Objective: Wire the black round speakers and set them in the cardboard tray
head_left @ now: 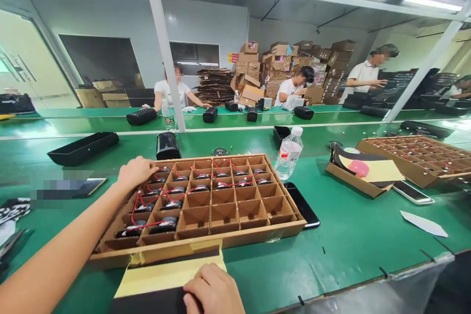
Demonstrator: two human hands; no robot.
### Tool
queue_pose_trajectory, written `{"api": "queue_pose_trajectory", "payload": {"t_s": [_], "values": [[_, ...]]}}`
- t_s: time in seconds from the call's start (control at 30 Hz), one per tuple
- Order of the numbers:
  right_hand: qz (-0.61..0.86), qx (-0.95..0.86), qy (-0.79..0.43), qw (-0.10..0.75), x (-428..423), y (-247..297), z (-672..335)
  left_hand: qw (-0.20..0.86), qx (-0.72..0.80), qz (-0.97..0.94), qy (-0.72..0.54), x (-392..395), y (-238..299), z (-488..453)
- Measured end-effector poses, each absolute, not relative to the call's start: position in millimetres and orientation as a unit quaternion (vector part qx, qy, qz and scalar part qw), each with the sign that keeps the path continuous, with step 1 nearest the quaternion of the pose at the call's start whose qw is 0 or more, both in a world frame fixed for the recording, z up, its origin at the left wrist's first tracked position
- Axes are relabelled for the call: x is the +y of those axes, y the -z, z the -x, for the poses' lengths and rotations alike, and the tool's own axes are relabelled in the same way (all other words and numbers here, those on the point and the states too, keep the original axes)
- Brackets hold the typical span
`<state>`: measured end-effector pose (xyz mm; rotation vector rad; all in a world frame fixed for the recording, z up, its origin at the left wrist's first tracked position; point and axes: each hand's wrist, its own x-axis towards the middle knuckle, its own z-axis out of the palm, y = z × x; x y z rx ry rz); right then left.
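A cardboard divider tray (pixel 257 232) lies on a green workbench (pixel 349 240), directly in front of the person. Its grid of compartments is filled only on the left and far side, where small round black units (pixel 168 224) sit, linked by thin red wires (pixel 230 182). The compartments at the near right hold nothing visible.

The left hand (pixel 136 172) lies palm down on the tray's far left corner, with its fingers loose and not closed on anything. A black unit sits just beside it, inside the tray. The right hand (pixel 211 289) is at the bottom of the view, outside the tray and just in front of its near edge. Its fingers (pixel 195 284) lie on a yellow-and-black sheet (pixel 169 279) that is taped to the tray's front rim. The fingers curl over the sheet, but whether they are pinching it cannot be told.

Beyond the tray stand a clear plastic water bottle (pixel 289 154) and an upright black cylinder (pixel 168 146). A black smartphone (pixel 303 208) lies against the tray's right corner. A second divider tray (pixel 415 157) sits well to the right. At a farther bench, three co-workers (pixel 294 83) work in front of stacked cartons (pixel 294 66).
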<state>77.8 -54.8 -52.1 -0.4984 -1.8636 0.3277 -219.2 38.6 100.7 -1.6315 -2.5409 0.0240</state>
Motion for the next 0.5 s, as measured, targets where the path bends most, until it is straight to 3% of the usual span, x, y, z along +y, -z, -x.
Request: {"api": "queue_pose_trajectory", "payload": {"t_s": [0.17,0.33,0.5], "values": [[0.229,-0.846,-0.179,0.447,-64,40,-77,0.133,-0.842,0.521,-0.048,49,-93,205],[0.159,-0.952,-0.107,0.239,-76,34,-22,0.141,-0.844,0.514,-0.055,54,-90,196],[0.200,-0.948,-0.059,0.241,-81,23,18,0.114,-0.850,0.513,0.028,45,-105,188]]}}
